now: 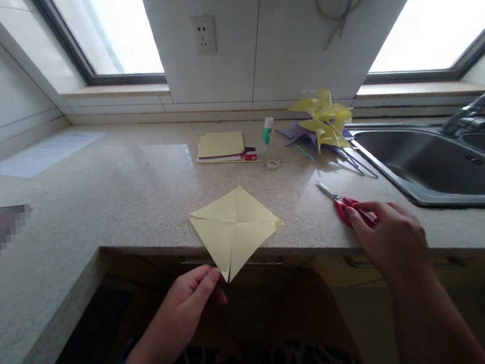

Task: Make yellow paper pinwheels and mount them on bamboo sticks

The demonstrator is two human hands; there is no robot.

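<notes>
Far left on the speckled counter (131, 187): a white printed sheet (45, 153), lying flat near the wall. Nearer, at the left edge, a blurred-out patch.

Near centre: left hand (186, 310), below the counter's front edge, fingertips pressed together and pinching the near corner of a yellow paper square (234, 228). Square creased along both diagonals, cut part-way in from the corners, its far half resting on the counter, its near point overhanging the edge.

Further back, centre: a stack of yellow paper (221, 146) with a small red item just beside its right edge. To the right of that, a green-and-white glue stick (268, 130) and a roll of clear tape (272, 164).

Right of centre, far: a yellow paper pinwheel (324, 119) lying over purple paper, thin sticks beside it.

Near right: red-handled scissors (342, 202) flat on the counter, blades closed (tips pointing far-left). Right hand (392, 242) over the handles, fingers curled loosely, fingertips touching the red loops; grip through the loops cannot be told.

Far right: a steel sink (434, 169) with a tap.
</notes>
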